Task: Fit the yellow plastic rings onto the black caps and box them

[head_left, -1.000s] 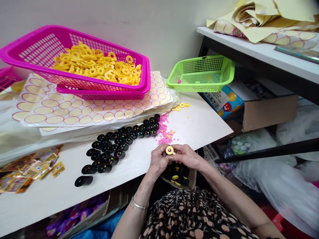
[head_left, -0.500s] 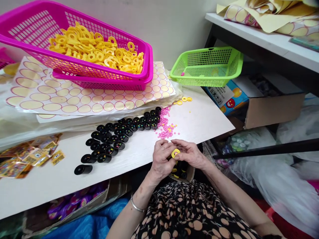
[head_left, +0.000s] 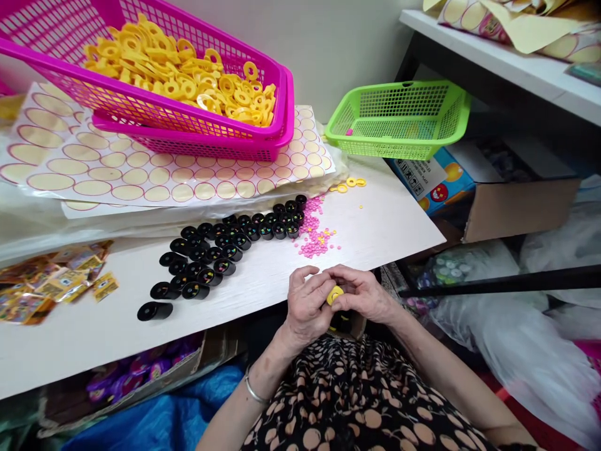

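My left hand [head_left: 307,304] and my right hand [head_left: 359,294] meet at the table's front edge, fingers closed round a small yellow ring-shaped cap [head_left: 335,295]. Both thumbs press near it; whatever lies under the cap is hidden by the fingers. Below the hands, a box [head_left: 357,326] on my lap holds black and yellow pieces, mostly covered. On the table to the left stand several small black cups [head_left: 224,265] with coloured bits inside. Small pink beads [head_left: 313,235], with a few yellow ones among them, lie loose just beyond my hands.
A pink basket [head_left: 188,128] of yellow rings [head_left: 211,81] rests on sticker sheets [head_left: 126,181]. Behind right sits a green basket [head_left: 399,150], beside an opened carton [head_left: 516,210]. Foil packets [head_left: 61,282] lie at the left. A white shelf [head_left: 507,66] juts in at upper right.
Both hands still hold the yellow cap, which has turned slightly between the fingers. The box on my lap is more hidden, and the view has shifted a little.
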`<state>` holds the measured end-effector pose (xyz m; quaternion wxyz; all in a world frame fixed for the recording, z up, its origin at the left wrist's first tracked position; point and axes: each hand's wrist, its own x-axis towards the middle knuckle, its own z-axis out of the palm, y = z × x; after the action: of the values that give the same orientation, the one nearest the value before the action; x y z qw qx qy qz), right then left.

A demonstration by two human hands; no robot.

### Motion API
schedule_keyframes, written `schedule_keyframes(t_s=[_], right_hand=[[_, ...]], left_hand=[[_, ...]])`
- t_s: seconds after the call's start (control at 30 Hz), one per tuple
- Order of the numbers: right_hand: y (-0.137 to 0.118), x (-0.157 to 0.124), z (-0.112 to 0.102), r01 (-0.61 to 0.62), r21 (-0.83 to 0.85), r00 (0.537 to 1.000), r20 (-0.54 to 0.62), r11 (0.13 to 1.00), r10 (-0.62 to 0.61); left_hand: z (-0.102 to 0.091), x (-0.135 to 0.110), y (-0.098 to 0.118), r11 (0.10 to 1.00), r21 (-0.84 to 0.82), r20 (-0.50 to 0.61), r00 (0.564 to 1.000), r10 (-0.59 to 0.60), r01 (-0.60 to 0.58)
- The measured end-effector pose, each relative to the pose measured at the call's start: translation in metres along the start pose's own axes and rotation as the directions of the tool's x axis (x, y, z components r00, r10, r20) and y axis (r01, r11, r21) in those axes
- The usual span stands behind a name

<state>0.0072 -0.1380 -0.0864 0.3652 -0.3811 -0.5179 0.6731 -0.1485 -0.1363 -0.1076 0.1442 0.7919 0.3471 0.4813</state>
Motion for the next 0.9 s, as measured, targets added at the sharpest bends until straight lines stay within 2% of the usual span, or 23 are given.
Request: schedule_keyframes(t_s=[0.1,0.2,0.43,0.57,0.63,0.73,0.83,0.9], right_hand=[[0.001,0.0,-0.001,-0.047,0.043,0.999,0.03,0.998,0.046],[0.004,0.0,0.001,-0.051,0.091,0.999,0.008,0.995,0.051],[0.02,-0.001,0.003,0.043,0.207,0.995,-0.099,0.977,-0.023],[0.025,0.0,0.002,-0.034,0.273,0.999,-0.018,0.961,0.041],[0.025,0.0,0.002,-0.079,0.257,0.997,0.036,0.963,0.072],[0.023,-0.003,0.003,-0.088,0.221,0.996,0.051,0.971,0.079],[0.026,-0.01,0.001,-0.089,0.103,0.995,0.055,0.991,0.084],[0.033,-0.015,-0.002,-0.145,-0.115,0.988,0.044,0.983,0.151]], left_hand=[[0.001,0.0,0.0,1.0,-0.028,0.02,1.0,-0.007,0.007],[0.004,0.0,0.003,0.997,-0.066,0.005,0.999,-0.032,0.032],[0.006,-0.002,0.004,0.979,-0.169,-0.021,0.992,-0.121,0.116],[0.006,-0.002,0.002,0.983,-0.158,0.012,0.996,-0.092,0.093],[0.009,-0.003,0.003,0.988,-0.14,0.024,0.998,-0.056,0.059],[0.01,-0.005,0.006,0.99,-0.14,0.041,0.999,-0.026,0.031],[-0.003,-0.002,0.002,0.972,-0.231,0.198,0.98,-0.005,0.051],[-0.018,0.003,-0.009,0.956,-0.259,0.313,0.948,-0.049,0.135]])
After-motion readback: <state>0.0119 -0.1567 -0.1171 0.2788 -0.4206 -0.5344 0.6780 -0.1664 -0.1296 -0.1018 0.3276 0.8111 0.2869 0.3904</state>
